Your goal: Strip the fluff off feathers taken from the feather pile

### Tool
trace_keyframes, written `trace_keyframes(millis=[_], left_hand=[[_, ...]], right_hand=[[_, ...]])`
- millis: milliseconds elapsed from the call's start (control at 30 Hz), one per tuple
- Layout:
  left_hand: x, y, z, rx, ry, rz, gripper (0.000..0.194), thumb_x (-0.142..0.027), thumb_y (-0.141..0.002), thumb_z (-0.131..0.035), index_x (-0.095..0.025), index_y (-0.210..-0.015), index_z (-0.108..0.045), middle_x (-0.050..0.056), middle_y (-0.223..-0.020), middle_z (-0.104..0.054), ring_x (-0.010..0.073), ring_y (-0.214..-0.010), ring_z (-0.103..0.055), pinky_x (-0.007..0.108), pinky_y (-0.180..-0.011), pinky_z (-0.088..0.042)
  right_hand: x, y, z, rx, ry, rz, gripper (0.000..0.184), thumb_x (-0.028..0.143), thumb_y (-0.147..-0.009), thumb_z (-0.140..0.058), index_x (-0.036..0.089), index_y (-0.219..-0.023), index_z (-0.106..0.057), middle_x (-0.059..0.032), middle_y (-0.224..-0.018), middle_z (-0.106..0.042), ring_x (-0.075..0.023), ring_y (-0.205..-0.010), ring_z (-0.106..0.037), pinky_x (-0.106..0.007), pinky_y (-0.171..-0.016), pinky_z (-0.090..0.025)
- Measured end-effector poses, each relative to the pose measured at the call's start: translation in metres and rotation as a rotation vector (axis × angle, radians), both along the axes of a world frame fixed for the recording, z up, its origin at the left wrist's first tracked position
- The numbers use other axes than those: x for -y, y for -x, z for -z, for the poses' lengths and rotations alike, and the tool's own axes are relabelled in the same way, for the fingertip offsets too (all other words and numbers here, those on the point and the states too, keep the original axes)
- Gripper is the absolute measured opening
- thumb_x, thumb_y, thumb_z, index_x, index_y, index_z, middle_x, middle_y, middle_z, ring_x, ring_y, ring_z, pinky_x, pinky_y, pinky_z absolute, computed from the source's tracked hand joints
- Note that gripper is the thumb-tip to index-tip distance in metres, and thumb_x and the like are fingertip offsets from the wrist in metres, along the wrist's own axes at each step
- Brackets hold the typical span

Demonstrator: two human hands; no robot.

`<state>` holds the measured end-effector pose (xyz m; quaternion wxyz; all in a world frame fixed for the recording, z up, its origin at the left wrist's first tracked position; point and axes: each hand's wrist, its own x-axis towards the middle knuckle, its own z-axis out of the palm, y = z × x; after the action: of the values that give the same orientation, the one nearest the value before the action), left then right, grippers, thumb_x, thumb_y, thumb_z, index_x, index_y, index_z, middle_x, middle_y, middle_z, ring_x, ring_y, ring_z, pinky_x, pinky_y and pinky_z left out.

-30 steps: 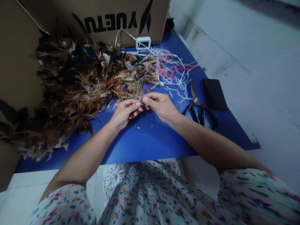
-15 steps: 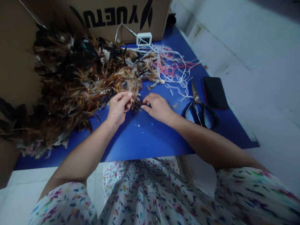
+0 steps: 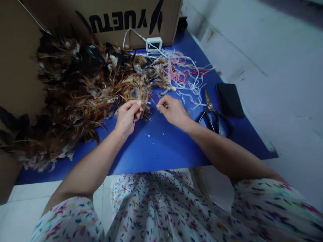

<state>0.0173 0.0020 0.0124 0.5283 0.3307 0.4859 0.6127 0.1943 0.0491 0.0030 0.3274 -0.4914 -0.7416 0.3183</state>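
A large heap of brown and black feathers (image 3: 101, 84) covers the left and middle of the blue table. At its near edge my left hand (image 3: 128, 116) is closed in a pinch on a small bunch of feathers (image 3: 144, 109), whose tips hang out past my fingers. A little to the right, my right hand (image 3: 174, 111) pinches thumb to forefinger on a thin brown feather (image 3: 153, 101) that sticks out up and to the left. How far it runs between my fingertips is hidden. The two hands are apart.
Black-handled scissors (image 3: 213, 112) lie beside my right forearm, with a dark phone-like slab (image 3: 229, 100) next to them. Tangled white and red strings (image 3: 185, 70) lie behind, near a small white-framed device (image 3: 153, 44). A cardboard box (image 3: 113, 23) stands at the back; the wall (image 3: 264, 84) borders the right.
My right hand has drawn slightly to the right and its fingers have closed in a pinch with a thin feather showing. My left hand keeps its pinch in nearly the same place.
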Motion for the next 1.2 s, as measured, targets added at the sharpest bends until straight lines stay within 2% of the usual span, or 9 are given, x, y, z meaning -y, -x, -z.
trace_keyframes(millis=[100,200,300,467,567,700,933,1200], left_hand=[[0.001,-0.001,-0.001,0.004,0.008,0.009,0.019,-0.029,-0.069,-0.081,-0.017,-0.071,-0.066,-0.004,-0.058,-0.057,0.0021,-0.042,-0.042,0.015,-0.037,-0.021],[0.001,-0.001,-0.001,0.006,0.008,0.031,0.021,-0.030,-0.069,-0.082,-0.017,-0.071,-0.066,-0.004,-0.058,-0.057,0.0021,-0.042,-0.042,0.015,-0.036,-0.021],[0.002,-0.001,-0.001,-0.002,0.009,0.060,0.022,-0.031,-0.068,-0.082,-0.016,-0.072,-0.067,-0.004,-0.059,-0.057,0.0021,-0.043,-0.042,0.015,-0.037,-0.022],[0.004,-0.002,0.000,-0.040,0.017,0.080,0.024,-0.034,-0.067,-0.082,-0.016,-0.073,-0.067,-0.003,-0.061,-0.059,0.0027,-0.044,-0.043,0.016,-0.038,-0.022],[0.004,-0.002,0.000,-0.060,0.019,0.084,0.026,-0.036,-0.065,-0.083,-0.017,-0.072,-0.067,-0.003,-0.061,-0.060,0.0030,-0.044,-0.043,0.016,-0.038,-0.021],[0.005,-0.004,0.003,-0.123,0.014,0.097,0.028,-0.040,-0.065,-0.082,-0.017,-0.070,-0.067,-0.002,-0.060,-0.061,0.0033,-0.043,-0.042,0.017,-0.038,-0.022],[0.007,-0.007,0.006,-0.270,-0.049,0.147,0.031,-0.045,-0.069,-0.082,-0.017,-0.069,-0.070,0.000,-0.058,-0.064,0.0046,-0.043,-0.044,0.018,-0.039,-0.026],[0.008,-0.007,0.008,-0.304,-0.101,0.150,0.031,-0.047,-0.072,-0.082,-0.018,-0.070,-0.072,0.000,-0.058,-0.065,0.0050,-0.044,-0.045,0.019,-0.040,-0.028]], right_hand=[[-0.006,0.001,0.002,-0.304,0.137,0.044,0.007,0.011,-0.084,-0.064,0.018,-0.086,-0.062,0.0020,-0.067,-0.062,-0.0124,-0.063,-0.060,-0.029,-0.066,-0.049],[-0.008,0.003,0.000,-0.513,0.283,0.032,0.010,0.013,-0.082,-0.068,0.017,-0.091,-0.065,0.0025,-0.069,-0.065,-0.0100,-0.060,-0.060,-0.026,-0.062,-0.050],[-0.005,0.003,-0.007,-0.628,0.406,-0.006,0.013,0.019,-0.078,-0.077,0.017,-0.083,-0.066,0.0022,-0.068,-0.066,-0.0082,-0.058,-0.059,-0.023,-0.058,-0.050],[0.005,0.004,-0.015,-0.754,0.552,-0.123,0.039,0.039,-0.063,-0.091,0.018,-0.079,-0.062,0.0017,-0.070,-0.069,-0.0089,-0.060,-0.063,-0.024,-0.059,-0.052],[0.008,0.005,-0.015,-0.766,0.521,-0.155,0.045,0.046,-0.060,-0.092,0.019,-0.079,-0.063,0.0004,-0.075,-0.070,-0.0111,-0.067,-0.066,-0.024,-0.061,-0.053],[0.007,0.006,-0.013,-0.776,0.387,-0.156,0.045,0.049,-0.059,-0.092,0.019,-0.077,-0.065,0.0029,-0.070,-0.065,-0.0088,-0.063,-0.061,-0.023,-0.058,-0.050],[0.011,0.007,-0.015,-0.686,0.229,-0.166,0.036,0.046,-0.068,-0.087,0.019,-0.081,-0.068,0.0000,-0.075,-0.068,-0.0117,-0.067,-0.062,-0.027,-0.060,-0.051],[0.013,0.008,-0.012,-0.647,0.178,-0.150,0.034,0.048,-0.068,-0.087,0.020,-0.079,-0.071,-0.0012,-0.080,-0.071,-0.0120,-0.069,-0.060,-0.027,-0.060,-0.049]])
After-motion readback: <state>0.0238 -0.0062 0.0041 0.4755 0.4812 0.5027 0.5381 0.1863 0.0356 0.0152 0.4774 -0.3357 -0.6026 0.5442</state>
